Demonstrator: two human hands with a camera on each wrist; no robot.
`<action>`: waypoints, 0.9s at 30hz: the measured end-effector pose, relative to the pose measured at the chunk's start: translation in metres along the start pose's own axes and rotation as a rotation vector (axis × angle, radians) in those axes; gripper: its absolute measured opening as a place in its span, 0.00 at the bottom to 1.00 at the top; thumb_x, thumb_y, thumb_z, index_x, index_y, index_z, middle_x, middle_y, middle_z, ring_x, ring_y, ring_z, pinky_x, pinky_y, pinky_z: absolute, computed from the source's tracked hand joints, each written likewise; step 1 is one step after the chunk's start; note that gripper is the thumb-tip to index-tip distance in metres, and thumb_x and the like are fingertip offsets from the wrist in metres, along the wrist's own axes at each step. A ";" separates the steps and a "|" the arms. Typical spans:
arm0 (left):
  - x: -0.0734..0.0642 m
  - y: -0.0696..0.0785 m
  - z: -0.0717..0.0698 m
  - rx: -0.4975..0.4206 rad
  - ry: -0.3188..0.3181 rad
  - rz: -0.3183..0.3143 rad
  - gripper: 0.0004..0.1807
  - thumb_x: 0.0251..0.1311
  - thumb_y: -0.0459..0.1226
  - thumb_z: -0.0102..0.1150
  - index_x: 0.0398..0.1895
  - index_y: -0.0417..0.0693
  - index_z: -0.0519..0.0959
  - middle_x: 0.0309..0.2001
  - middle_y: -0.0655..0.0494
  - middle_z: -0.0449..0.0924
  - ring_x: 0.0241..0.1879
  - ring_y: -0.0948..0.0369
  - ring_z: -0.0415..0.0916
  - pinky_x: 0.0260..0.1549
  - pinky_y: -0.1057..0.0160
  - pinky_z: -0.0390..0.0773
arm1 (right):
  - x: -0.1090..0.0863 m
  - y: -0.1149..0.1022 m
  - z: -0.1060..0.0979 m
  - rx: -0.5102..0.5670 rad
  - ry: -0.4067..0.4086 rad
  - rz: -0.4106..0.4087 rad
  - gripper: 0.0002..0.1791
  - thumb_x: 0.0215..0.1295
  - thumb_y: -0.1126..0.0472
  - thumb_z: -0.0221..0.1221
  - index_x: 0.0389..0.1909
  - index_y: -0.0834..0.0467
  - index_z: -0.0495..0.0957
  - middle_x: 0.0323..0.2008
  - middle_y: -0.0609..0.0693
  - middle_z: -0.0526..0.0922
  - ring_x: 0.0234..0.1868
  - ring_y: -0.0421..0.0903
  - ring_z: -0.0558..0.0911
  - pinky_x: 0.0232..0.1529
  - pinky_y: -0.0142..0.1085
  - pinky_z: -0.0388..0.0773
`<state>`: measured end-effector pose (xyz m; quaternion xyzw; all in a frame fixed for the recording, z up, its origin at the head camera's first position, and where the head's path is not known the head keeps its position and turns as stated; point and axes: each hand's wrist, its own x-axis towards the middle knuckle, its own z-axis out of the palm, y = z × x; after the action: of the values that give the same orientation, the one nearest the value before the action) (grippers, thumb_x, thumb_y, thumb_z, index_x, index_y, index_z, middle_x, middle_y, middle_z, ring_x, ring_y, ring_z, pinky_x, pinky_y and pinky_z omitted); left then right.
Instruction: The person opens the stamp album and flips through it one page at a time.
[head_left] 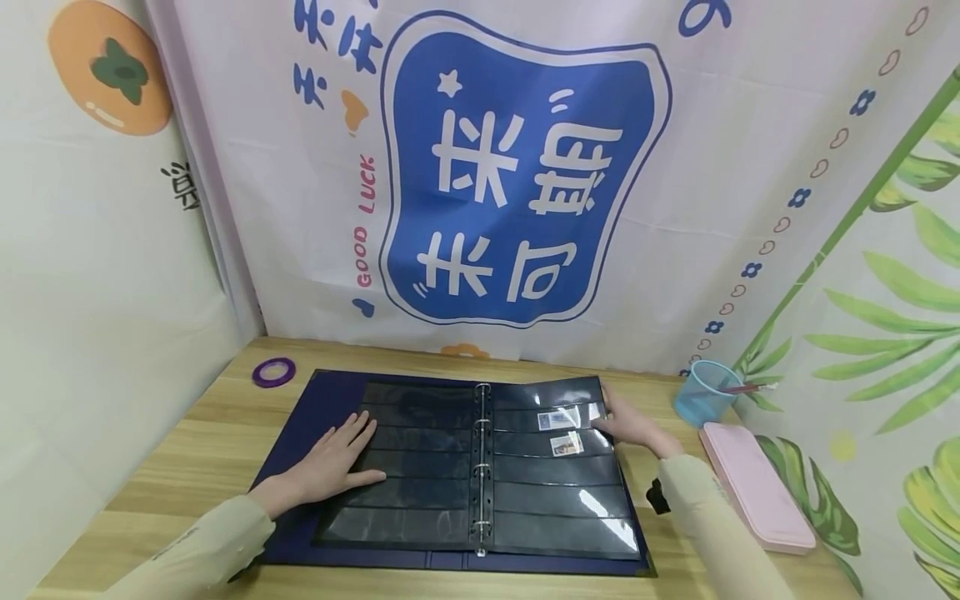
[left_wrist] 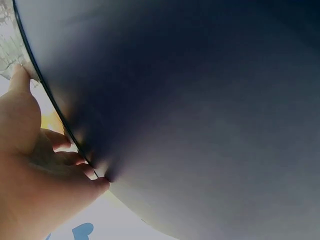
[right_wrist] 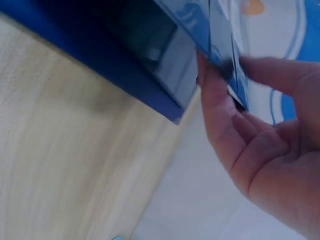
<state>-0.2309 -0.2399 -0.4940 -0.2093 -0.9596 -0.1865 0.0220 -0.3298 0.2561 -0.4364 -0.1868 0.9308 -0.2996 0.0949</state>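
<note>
An open dark blue ring binder (head_left: 300, 442) lies on the table, with black pocket pages on both sides of its metal rings (head_left: 482, 471). My left hand (head_left: 330, 460) rests with spread fingers at the outer edge of the left page (head_left: 420, 487); in the left wrist view its fingertips touch a dark sheet's edge. My right hand (head_left: 628, 421) pinches the right page (head_left: 555, 500) by its outer edge, thumb on top. In the right wrist view this page (right_wrist: 192, 22) is raised off what lies under it. Two stamps (head_left: 558, 419) (head_left: 566, 444) show in its pockets.
A purple ring-shaped item (head_left: 273, 372) sits at the table's back left. On the right stand a blue translucent cup (head_left: 703, 396) with thin sticks in it and a pink case (head_left: 757, 487). A small black object (head_left: 657, 497) lies beside the binder. Printed cloth (head_left: 315, 225) hangs behind.
</note>
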 end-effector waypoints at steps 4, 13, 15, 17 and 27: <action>-0.001 0.002 -0.006 0.012 -0.034 -0.017 0.52 0.61 0.62 0.57 0.75 0.32 0.58 0.75 0.29 0.53 0.75 0.33 0.49 0.68 0.29 0.54 | -0.006 -0.008 -0.012 0.187 -0.037 0.025 0.35 0.72 0.67 0.52 0.68 0.85 0.48 0.43 0.75 0.80 0.28 0.46 0.82 0.36 0.42 0.86; -0.001 -0.005 0.001 0.002 0.004 0.026 0.52 0.60 0.63 0.57 0.73 0.31 0.60 0.73 0.27 0.56 0.73 0.30 0.52 0.65 0.27 0.54 | -0.008 -0.041 -0.040 0.280 -0.046 -0.011 0.21 0.77 0.62 0.48 0.59 0.76 0.65 0.35 0.64 0.85 0.30 0.42 0.85 0.35 0.36 0.86; -0.001 -0.006 0.002 -0.001 0.005 0.023 0.53 0.60 0.64 0.56 0.74 0.32 0.59 0.74 0.28 0.55 0.73 0.31 0.51 0.66 0.28 0.53 | -0.006 -0.049 -0.046 0.277 -0.039 -0.026 0.19 0.78 0.61 0.47 0.57 0.74 0.67 0.29 0.54 0.84 0.25 0.37 0.81 0.31 0.33 0.84; 0.000 -0.008 0.004 -0.004 0.005 0.017 0.53 0.60 0.65 0.56 0.74 0.33 0.59 0.75 0.29 0.54 0.74 0.33 0.50 0.67 0.28 0.53 | -0.005 -0.059 -0.051 0.288 -0.036 -0.026 0.19 0.79 0.59 0.46 0.57 0.72 0.68 0.26 0.47 0.81 0.22 0.36 0.78 0.28 0.32 0.82; 0.002 -0.007 0.005 -0.005 -0.001 0.006 0.51 0.60 0.61 0.59 0.74 0.33 0.59 0.75 0.31 0.54 0.75 0.34 0.50 0.68 0.29 0.53 | 0.006 -0.104 -0.068 0.236 -0.042 -0.052 0.17 0.80 0.59 0.43 0.52 0.70 0.70 0.20 0.45 0.65 0.18 0.37 0.68 0.24 0.31 0.77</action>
<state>-0.2355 -0.2434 -0.5010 -0.2121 -0.9586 -0.1889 0.0217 -0.3250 0.2110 -0.3201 -0.2047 0.8817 -0.4053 0.1280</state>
